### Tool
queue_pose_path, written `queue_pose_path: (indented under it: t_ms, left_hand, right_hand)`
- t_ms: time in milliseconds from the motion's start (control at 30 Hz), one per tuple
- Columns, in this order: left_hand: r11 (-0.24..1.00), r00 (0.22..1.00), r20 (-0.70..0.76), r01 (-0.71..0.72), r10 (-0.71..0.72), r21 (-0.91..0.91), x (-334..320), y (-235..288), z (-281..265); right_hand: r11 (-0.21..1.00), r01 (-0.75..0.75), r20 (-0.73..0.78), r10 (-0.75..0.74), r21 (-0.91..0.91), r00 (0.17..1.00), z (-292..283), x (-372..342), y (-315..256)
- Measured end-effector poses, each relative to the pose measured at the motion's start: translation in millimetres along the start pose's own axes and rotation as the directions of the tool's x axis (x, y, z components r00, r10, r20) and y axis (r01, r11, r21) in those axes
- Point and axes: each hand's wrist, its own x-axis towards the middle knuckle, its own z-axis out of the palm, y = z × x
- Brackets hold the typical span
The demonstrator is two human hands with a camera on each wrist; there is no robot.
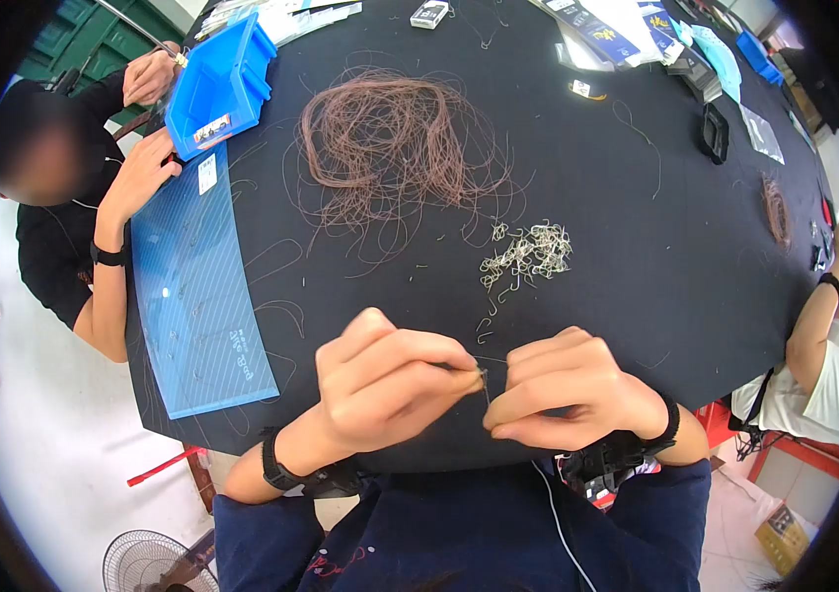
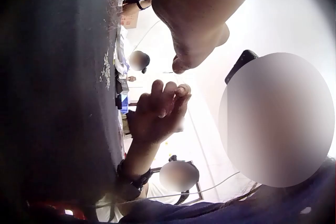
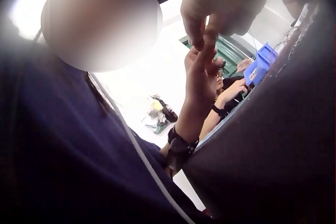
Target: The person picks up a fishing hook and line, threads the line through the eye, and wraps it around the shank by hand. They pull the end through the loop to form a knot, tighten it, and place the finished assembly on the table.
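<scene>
In the head view my left hand (image 1: 380, 380) pinches a small dark fish hook (image 1: 485, 378) between thumb and fingertips, close over the front of the table. My right hand (image 1: 568, 390) is just to its right, fingers curled and thumb against the index finger, on a thin fishing line (image 1: 492, 359) that spans the small gap between the hands. Beyond them lies a pile of silvery fish hooks (image 1: 538, 252), with a few loose ones trailing toward me. Farther back spreads a big loose tangle of brown line (image 1: 380, 128). Both wrist views show the hands dark against bright light.
On the left lies a blue translucent sheet (image 1: 192, 296) with thin lines across it. A blue bin (image 1: 227, 79) stands behind it, beside another person's hands. Packets (image 1: 602, 30), a black case (image 1: 715, 133) and a small brown line coil (image 1: 775, 210) lie on the right.
</scene>
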Motion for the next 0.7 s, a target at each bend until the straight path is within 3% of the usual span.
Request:
queue_pose_path:
  t_ms: [133,267,467,700]
  left_hand:
    - [0.992,0.992,0.125,0.009,0.007,-0.125,-5.5,5.5,6.7]
    - [0.963,0.99,0.136,0.059,-0.023,-0.262,-7.8,9.6,6.4]
    - [0.977,0.995,-0.006,0.098,-0.101,-0.192,-0.7,8.5,-1.3]
    - [0.998,0.994,-0.085,0.068,-0.069,-0.019,-3.7,4.4,-4.2]
  right_hand:
    - [0.997,-0.055,-0.183,0.045,-0.049,0.982,-4.6,-0.7,-0.3]
    - [0.976,-0.196,-0.173,0.178,-0.097,0.969,-3.3,3.3,1.3]
    - [0.937,-0.348,-0.016,0.349,0.037,0.937,7.1,2.6,3.8]
    - [0.948,-0.31,0.009,0.31,0.069,0.951,6.5,0.0,-2.4]
